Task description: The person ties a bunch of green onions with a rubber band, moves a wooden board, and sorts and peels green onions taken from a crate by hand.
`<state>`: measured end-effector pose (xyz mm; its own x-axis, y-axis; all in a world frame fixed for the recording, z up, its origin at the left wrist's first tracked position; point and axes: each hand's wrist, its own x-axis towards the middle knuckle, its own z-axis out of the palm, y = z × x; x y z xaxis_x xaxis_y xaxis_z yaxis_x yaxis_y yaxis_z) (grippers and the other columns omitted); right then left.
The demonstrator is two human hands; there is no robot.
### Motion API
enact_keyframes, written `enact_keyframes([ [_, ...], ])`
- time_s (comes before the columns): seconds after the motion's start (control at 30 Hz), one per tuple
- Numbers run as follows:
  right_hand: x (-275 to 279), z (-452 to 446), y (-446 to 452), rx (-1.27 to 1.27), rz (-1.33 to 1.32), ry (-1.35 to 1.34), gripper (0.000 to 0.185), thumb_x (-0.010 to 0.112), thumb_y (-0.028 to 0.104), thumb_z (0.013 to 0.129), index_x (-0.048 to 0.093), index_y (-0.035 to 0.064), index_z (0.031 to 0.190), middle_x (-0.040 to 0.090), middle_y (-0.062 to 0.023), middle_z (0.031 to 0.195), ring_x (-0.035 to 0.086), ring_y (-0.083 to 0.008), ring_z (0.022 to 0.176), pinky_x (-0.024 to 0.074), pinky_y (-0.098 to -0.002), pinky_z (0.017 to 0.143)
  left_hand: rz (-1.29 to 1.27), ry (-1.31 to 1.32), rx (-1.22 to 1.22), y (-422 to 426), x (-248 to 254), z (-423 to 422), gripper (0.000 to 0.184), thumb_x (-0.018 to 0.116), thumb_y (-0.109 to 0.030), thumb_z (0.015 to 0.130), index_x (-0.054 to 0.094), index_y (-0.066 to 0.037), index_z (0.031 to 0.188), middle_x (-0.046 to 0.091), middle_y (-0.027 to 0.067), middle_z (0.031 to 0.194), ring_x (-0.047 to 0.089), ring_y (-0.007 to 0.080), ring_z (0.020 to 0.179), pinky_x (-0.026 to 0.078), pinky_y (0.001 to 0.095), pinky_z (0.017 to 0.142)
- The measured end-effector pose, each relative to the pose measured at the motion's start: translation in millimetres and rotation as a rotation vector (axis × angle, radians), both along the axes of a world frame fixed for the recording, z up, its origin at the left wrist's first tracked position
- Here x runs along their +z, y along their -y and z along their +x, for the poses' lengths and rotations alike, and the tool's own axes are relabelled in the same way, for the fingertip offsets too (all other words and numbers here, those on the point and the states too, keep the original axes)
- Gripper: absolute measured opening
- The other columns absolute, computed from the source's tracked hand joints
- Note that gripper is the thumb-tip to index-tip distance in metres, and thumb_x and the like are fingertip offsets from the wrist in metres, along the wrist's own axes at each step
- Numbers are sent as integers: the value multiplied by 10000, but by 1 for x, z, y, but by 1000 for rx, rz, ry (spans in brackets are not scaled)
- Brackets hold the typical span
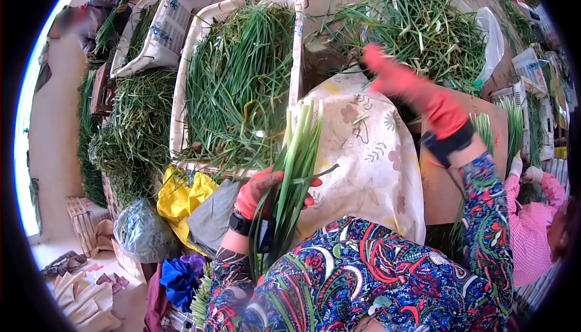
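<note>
My left hand (260, 193), in a red glove, is closed around a bunch of green stalks (296, 156), their pale ends pointing up and the green leaves hanging toward my lap. My right hand (390, 78), also red-gloved, is raised at the upper right and smeared by motion; its fingers are stretched apart, with nothing visible in them. It is over the near edge of a heap of loose green leaves (423, 35). Below it a floral cloth (363, 150) covers my knees. A white crate (298, 47) full of long green leaves stands ahead of my left hand.
A brown board (442, 193) with bunched stalks stands at the right. Beyond it a co-worker in a pink checked top (535, 223) handles greens. Another person (103, 14) is at the upper left. Yellow bag (184, 202) and clear plastic bag (144, 229) lie at the left.
</note>
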<state>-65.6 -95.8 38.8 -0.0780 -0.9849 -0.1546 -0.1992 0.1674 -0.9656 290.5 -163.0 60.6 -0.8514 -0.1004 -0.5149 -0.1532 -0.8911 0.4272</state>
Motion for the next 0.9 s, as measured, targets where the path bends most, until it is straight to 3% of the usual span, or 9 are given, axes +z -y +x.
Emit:
enact_keyframes([
  [0.03, -1, 37, 2, 245, 1, -223, 876, 653, 184, 758, 59, 85, 1394, 26, -110, 1458, 69, -197, 1330, 210, -347, 1039, -6, -18, -12, 0, 2, -3, 621, 553, -388, 781, 406, 39, 1207, 508, 277, 1117, 607, 336, 814, 527, 374, 663],
  [0.1, 30, 101, -7, 374, 291, -45, 868, 650, 242, 698, 147, 40, 1377, 270, -200, 1374, 257, -257, 1274, 207, -315, 1043, -25, -61, -35, 2, 4, -9, 640, 583, -396, 762, 412, 42, 1197, 520, 269, 1102, 610, 328, 807, 527, 369, 665],
  [0.2, 22, 145, -3, 813, 239, 664, 320, 536, 193, 793, 555, 58, 1082, 529, -22, 813, 504, -107, 808, 413, -274, 711, -29, -129, -40, 11, 0, -7, 644, 590, -330, 767, 347, 11, 1257, 516, 261, 1113, 607, 318, 842, 506, 362, 735],
  [0.33, 76, 128, -20, 831, 727, 289, 261, 485, 336, 862, 656, 163, 956, 401, 58, 511, 401, -49, 474, 321, -212, 459, -234, 102, 170, 15, 9, 5, 545, 610, -325, 754, 465, 45, 1126, 574, 173, 1018, 622, 247, 748, 521, 310, 665],
  [0.47, 163, 121, -23, 1041, 892, -255, 287, 477, 403, 870, 649, 213, 1000, 640, 29, 780, 567, -59, 694, 448, -255, 662, -173, 143, 302, 28, -5, 10, 400, 574, -253, 803, 525, 31, 1080, 609, 130, 914, 613, 175, 716, 515, 251, 643],
  [0.57, 129, 53, -45, 282, 212, 279, 465, 531, 237, 865, 429, -17, 1240, 575, -104, 1110, 543, -160, 961, 438, -271, 797, -232, 196, 337, 29, -1, 3, 355, 560, -173, 819, 506, 38, 1099, 607, 129, 953, 612, 186, 755, 511, 266, 677],
  [0.63, 99, 33, -11, -238, 24, -725, 610, 582, 259, 813, 332, 15, 1313, 256, -128, 1401, 313, -239, 1251, 295, -308, 989, -315, 144, 238, 26, 2, -1, 368, 558, -158, 820, 478, 35, 1123, 596, 136, 995, 611, 203, 787, 505, 286, 713],
  [0.73, 51, 34, 1, -192, 231, 459, 713, 616, 351, 759, 314, 56, 1333, 231, -105, 1416, 335, -205, 1243, 256, -325, 1010, -371, 99, 168, 19, 13, -11, 389, 534, -146, 841, 415, -8, 1184, 574, 153, 1053, 601, 226, 853, 490, 315, 763],
  [0.9, 33, 124, 27, -128, 256, 615, 681, 637, 357, 761, 333, 63, 1294, 480, -15, 1208, 475, -97, 1051, 351, -278, 897, -326, 113, 178, 9, 9, -20, 374, 476, -155, 891, 384, -17, 1226, 565, 162, 1066, 588, 239, 886, 483, 315, 773],
])
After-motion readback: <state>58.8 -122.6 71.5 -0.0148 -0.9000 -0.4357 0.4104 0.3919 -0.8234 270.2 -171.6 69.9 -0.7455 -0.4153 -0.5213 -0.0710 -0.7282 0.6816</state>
